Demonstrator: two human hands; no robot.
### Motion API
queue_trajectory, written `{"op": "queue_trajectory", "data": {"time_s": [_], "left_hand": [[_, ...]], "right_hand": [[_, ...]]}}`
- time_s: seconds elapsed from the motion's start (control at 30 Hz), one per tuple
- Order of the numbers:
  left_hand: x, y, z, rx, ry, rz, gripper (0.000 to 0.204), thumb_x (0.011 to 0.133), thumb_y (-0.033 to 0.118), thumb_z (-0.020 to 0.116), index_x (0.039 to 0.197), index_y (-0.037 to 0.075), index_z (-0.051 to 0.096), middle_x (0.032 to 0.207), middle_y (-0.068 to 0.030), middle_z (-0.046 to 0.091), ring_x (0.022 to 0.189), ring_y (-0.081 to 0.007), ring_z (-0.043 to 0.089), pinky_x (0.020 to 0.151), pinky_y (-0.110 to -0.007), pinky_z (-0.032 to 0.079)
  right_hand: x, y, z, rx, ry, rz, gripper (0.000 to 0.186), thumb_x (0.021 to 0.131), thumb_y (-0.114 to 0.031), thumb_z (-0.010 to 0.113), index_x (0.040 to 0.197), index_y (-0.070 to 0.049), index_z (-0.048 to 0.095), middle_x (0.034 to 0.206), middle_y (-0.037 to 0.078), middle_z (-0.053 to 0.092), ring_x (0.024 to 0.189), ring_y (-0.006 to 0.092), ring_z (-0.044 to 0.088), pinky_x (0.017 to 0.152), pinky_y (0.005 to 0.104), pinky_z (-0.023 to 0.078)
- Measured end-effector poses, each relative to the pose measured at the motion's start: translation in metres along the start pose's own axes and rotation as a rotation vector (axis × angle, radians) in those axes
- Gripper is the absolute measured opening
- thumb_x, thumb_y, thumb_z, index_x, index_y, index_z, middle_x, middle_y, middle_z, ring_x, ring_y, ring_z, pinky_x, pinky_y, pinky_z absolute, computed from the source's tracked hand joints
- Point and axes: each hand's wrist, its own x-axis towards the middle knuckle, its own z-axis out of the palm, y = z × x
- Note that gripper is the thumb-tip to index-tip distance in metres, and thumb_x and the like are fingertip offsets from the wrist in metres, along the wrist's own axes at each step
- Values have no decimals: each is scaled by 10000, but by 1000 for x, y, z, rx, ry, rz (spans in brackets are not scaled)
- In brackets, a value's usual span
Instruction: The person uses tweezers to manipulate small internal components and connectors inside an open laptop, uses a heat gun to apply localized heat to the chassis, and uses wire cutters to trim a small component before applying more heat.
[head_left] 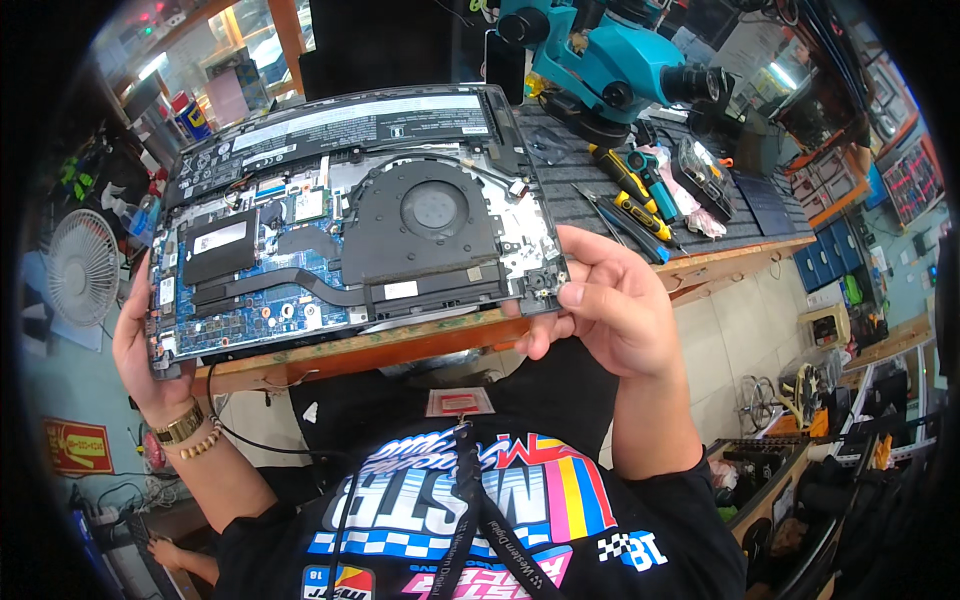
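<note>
Two hands: left hand (135, 345) grips the left edge of the laptop (320, 240); right hand (622, 305) pinches its near right corner.
Laptop: innards up, above the front edge of the workbench (420, 337); contact unclear.
Bottom cover: already off.
Battery (340, 135), fan (430, 215), heat pipe (290, 281): apparently still seated.
Screwdrivers (625, 180): on the bench, unheld.
Left, I judge: cover not yet refitted.

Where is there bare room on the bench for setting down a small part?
A small patch of striped grey mat shows between the right edge of the opened laptop and the pointed tools, nearer than the microscope. Further right is crowded: yellow-black tools and a teal-black tool lie close together.
</note>
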Motion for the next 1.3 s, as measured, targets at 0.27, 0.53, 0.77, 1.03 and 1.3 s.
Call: {"op": "queue_trajectory", "data": {"time_s": [0.27, 0.53, 0.77, 1.03, 1.3], "left_hand": [[-1, 4, 44, -178, -509, 187, 849, 1114, 636, 597, 1677, 6, 508, 1717, -191, 539, 1581, -343, 508, 1331, -565, 371], [-7, -82, 11, 29, -310, 421, 1204, 852, 704, 890, 1715, 29, 391, 1673, -160, 535, 1521, -334, 549, 1286, -560, 447], [-18, -107, 122, 433, -347, 225, 822, 862, 133, 946, 1566, -34, 556, 1486, -165, 685, 1342, -294, 676, 1166, -462, 543], [-31, -109, 125, 458, -79, 94, 606, 897, 66, 857, 1465, -26, 665, 1390, -150, 743, 1227, -262, 723, 1097, -431, 574], [-32, -107, 131, 527, -75, 179, 586, 886, 107, 886, 1429, -2, 696, 1350, -125, 756, 1197, -242, 734, 1065, -410, 592]], "right_hand": [[9, 32, -9, 235, -27, -8, 550, 1086, 2, 570, 1603, 127, 427, 1290, 356, 752, 914, 345, 851, 937, 514, 708], [15, 49, 18, 223, -62, -89, 633, 1097, 3, 561, 1687, 66, 342, 1321, 355, 742, 982, 359, 845, 971, 524, 695], [6, 52, 28, 142, -12, -94, 687, 1079, 19, 537, 1706, 86, 266, 1363, 364, 711, 989, 421, 834, 919, 569, 704], [7, 34, 5, -202, 22, -82, 626, 1072, -37, 719, 1651, 5, 484, 1283, 175, 755, 1004, 255, 809, 842, 352, 663], [-5, 11, -139, -1866, 787, 91, 334, 998, -150, 781, 1266, 46, 742, 1239, 274, 744, 1211, 472, 692, 1049, 552, 561]]}}
